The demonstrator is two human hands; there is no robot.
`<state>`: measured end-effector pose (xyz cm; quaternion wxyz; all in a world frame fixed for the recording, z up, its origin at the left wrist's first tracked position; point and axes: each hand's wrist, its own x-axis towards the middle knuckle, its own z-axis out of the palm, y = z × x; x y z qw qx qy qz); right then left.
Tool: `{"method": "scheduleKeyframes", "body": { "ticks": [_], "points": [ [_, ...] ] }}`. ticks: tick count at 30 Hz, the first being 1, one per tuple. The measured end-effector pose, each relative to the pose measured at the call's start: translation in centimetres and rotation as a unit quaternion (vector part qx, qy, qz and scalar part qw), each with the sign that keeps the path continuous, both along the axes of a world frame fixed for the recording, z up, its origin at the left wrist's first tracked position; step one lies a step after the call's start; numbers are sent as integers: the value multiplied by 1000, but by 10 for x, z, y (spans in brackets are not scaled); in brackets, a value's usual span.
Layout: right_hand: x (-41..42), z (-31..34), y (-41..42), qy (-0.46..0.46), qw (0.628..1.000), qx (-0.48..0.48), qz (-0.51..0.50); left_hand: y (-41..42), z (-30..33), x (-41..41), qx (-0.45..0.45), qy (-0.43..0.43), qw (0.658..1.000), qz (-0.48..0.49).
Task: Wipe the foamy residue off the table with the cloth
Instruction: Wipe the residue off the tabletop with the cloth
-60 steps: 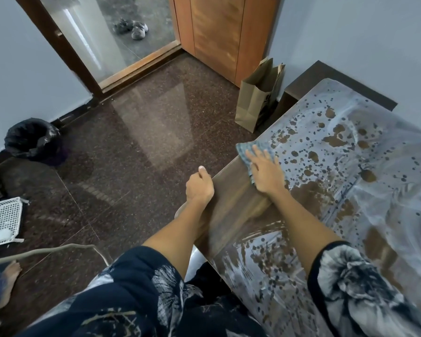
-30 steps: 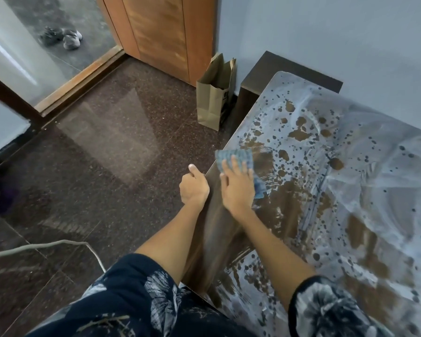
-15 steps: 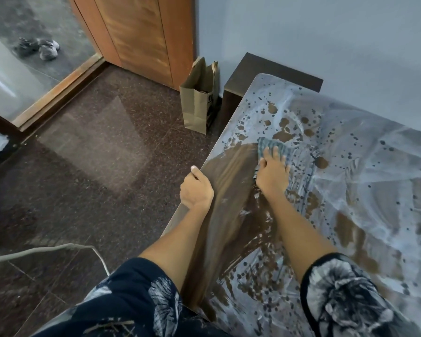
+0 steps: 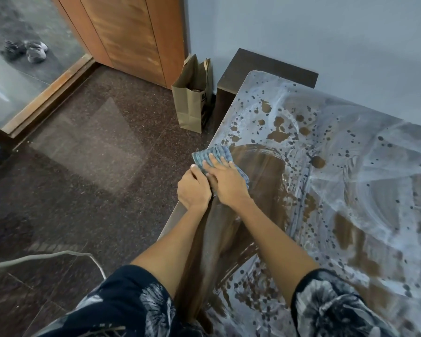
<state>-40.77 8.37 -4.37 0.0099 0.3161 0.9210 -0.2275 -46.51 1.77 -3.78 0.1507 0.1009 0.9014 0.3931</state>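
Blue cloth (image 4: 218,155) pressed flat by right hand (image 4: 225,183); left hand (image 4: 193,190) fisted alongside.

A single head-worn wide-angle camera looks steeply down and forward from close above the worktop (image 4: 350,190), which fills the right of the frame, the floor (image 4: 83,190) the left.

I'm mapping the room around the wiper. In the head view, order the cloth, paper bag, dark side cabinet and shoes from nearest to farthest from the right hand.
From the right hand:
1. Cloth, under its fingers at the table edge.
2. Paper bag, on the floor beyond the table's corner.
3. Dark side cabinet, at the table's far end; close to the bag's rank.
4. Shoes, far left, past the glass door.
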Motion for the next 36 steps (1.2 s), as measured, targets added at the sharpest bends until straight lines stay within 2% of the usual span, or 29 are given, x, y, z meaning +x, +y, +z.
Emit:
{"method": "scheduleKeyframes", "body": {
  "ticks": [3,6,9,11,13,15,19,21,26,28,31,34,36],
  "points": [
    [7,2,25,-16,998,64,-16,4,-1,2,-1,-2,1000,-3],
    [29,-5,71,-63,975,98,-188,8,-1,-5,18,-17,999,-23],
    [56,-5,100,-69,938,63,-334,10,-1,-16,44,-56,997,-30],
    [53,-1,99,-55,921,20,-386,11,-4,-22,61,-80,994,-34],
    [35,-2,87,-49,920,38,-387,13,-5,-26,74,-101,992,-35],
    [14,-2,68,-45,939,65,-336,15,-4,-28,88,-124,988,-33],
    [-19,1,21,-2,987,50,-151,20,-1,-38,107,-209,972,-7],
    [-24,0,3,20,997,32,-67,21,-1,-41,108,-239,965,10],
    [-18,-1,9,16,999,30,-12,22,-2,-39,93,-227,969,22],
    [-15,3,28,7,998,55,-42,22,-1,-40,97,-233,968,11],
    [5,3,73,-33,984,80,-156,19,0,-40,97,-229,969,-2],
    [45,-3,115,-43,953,68,-292,16,-3,-39,97,-216,971,-24],
    [64,-3,128,-33,937,45,-346,15,-5,-39,95,-217,971,-35]
  ]
}}
